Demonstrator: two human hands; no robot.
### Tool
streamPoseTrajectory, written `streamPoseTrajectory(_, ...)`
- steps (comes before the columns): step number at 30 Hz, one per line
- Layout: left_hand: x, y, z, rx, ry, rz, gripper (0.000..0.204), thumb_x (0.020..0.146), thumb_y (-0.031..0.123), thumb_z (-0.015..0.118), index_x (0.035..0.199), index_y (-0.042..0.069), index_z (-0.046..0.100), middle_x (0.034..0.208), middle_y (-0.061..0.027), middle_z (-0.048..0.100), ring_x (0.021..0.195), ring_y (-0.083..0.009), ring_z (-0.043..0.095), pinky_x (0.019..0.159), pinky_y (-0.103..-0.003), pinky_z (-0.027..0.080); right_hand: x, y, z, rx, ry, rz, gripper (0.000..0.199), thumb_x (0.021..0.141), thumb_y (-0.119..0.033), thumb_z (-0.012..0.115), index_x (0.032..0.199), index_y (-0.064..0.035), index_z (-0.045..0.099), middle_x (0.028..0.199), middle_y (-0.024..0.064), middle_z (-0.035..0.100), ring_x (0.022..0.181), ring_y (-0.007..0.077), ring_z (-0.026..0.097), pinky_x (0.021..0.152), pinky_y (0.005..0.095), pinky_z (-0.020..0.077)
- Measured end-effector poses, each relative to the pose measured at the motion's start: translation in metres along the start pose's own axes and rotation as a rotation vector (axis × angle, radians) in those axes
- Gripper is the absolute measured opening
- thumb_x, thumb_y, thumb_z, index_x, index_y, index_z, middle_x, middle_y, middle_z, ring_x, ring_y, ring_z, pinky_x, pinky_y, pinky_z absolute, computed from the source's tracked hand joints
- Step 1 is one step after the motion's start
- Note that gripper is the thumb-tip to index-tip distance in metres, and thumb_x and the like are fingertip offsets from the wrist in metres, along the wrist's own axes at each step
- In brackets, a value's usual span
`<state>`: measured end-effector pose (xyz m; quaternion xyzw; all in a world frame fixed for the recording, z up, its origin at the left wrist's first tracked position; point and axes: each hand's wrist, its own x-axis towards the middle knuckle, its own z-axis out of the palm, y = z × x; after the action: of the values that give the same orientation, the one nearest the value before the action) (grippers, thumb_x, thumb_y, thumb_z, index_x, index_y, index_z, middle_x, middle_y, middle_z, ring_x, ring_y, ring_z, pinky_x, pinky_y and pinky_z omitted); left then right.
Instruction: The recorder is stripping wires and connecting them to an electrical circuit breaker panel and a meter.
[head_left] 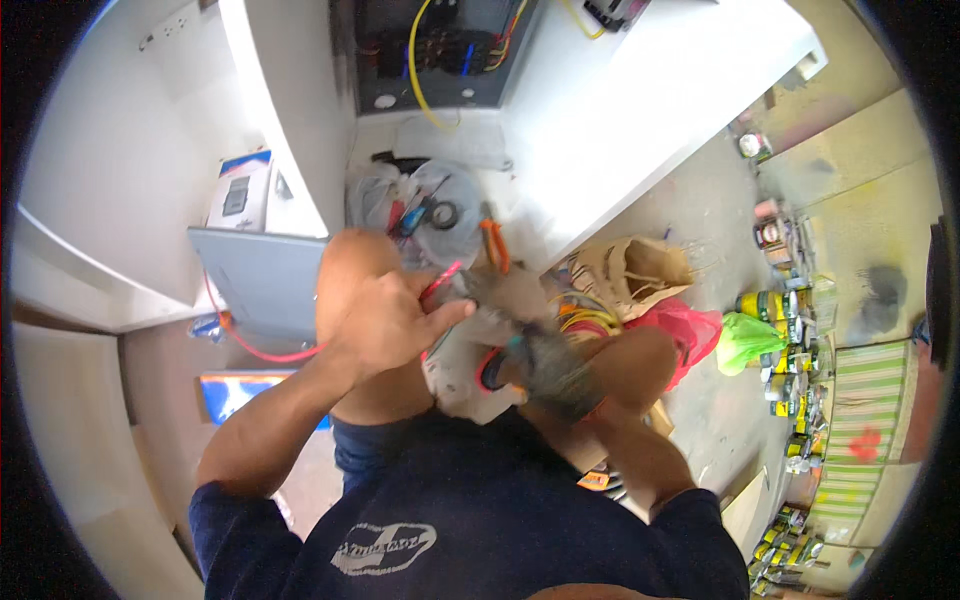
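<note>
My left hand (385,318) is bare and closed around a red cable (270,355). The cable comes in from the left, passes under the hand, and a short pinkish-red end sticks out past the fingers. My right hand (555,375), in a grey glove, is smeared by motion between my knees, and its grip cannot be made out. Beside it is a dark ring-like shape with an orange edge (490,368). Under the hands is a pale, stained surface (455,375). Just beyond lie orange-handled pliers (494,245) and a black tape roll (441,214).
Ahead, an open electrical box (440,60) holds wires, including a yellow cable (416,75). White panels rise on both sides. A grey panel (265,270) and white box (240,190) are left. A paper bag (640,275), red plastic bag (685,330) and several paint cans (780,360) stand right.
</note>
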<state>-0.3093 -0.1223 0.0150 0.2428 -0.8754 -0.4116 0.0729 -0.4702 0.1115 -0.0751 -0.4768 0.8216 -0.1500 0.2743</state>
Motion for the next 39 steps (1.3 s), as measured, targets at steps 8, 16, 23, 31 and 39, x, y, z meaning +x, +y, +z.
streamPoseTrajectory(8, -0.006, -0.006, 0.015, 0.074, 0.105, 0.068, 0.054, 0.085, 0.052, 0.071, 0.072, -0.001, 0.067, 0.061, -0.0209, 0.063, 0.061, -0.0389, 0.066, 0.057, -0.046, 0.052, -0.005, -0.006, -0.049, -0.559, 0.545, -0.29, 0.021, 0.087, -0.019, 0.06, 0.103, -0.0058, 0.065, 0.116, 0.0154, 0.058, 0.1, 0.0371, 0.058, 0.088, 0.0474, 0.0461)
streamPoseTrajectory(16, -0.011, -0.007, 0.02, 0.114, 0.111, 0.065, 0.055, 0.083, 0.057, 0.071, 0.073, 0.002, 0.07, 0.057, -0.0156, 0.063, 0.057, -0.0342, 0.066, 0.055, -0.044, 0.052, -0.045, -0.035, -0.048, -0.602, 0.524, -0.201, 0.026, 0.08, -0.012, 0.068, 0.105, -0.0073, 0.067, 0.103, 0.0152, 0.06, 0.095, 0.0359, 0.06, 0.079, 0.0459, 0.0492)
streamPoseTrajectory(23, -0.013, -0.01, 0.016, 0.253, -0.03, 0.171, 0.056, 0.08, 0.062, 0.069, 0.074, 0.006, 0.07, 0.058, -0.0138, 0.063, 0.056, -0.0325, 0.066, 0.056, -0.042, 0.053, -0.077, -0.055, -0.069, -0.282, 0.084, -0.088, 0.032, 0.082, -0.015, 0.067, 0.112, -0.005, 0.065, 0.11, 0.0183, 0.061, 0.099, 0.0376, 0.061, 0.083, 0.047, 0.0493)
streamPoseTrajectory(31, -0.03, -0.028, 0.029, 0.45, -0.19, 0.551, 0.044, 0.078, 0.049, 0.075, 0.076, 0.006, 0.065, 0.06, -0.0118, 0.063, 0.061, -0.0302, 0.067, 0.056, -0.041, 0.053, -0.095, -0.032, -0.095, -0.559, 0.145, -0.271, 0.031, 0.08, -0.008, 0.066, 0.112, -0.0068, 0.069, 0.131, 0.0179, 0.057, 0.116, 0.0391, 0.056, 0.105, 0.0523, 0.0396)
streamPoseTrajectory(39, -0.031, -0.019, 0.028, 0.513, -0.269, 0.573, 0.036, 0.083, 0.041, 0.072, 0.077, 0.006, 0.066, 0.068, -0.0114, 0.066, 0.065, -0.0269, 0.069, 0.057, -0.039, 0.054, -0.084, -0.042, -0.102, -0.622, -0.028, -0.296, 0.042, 0.077, -0.006, 0.064, 0.119, -0.0062, 0.064, 0.143, 0.0247, 0.045, 0.126, 0.0441, 0.048, 0.109, 0.0567, 0.0329)
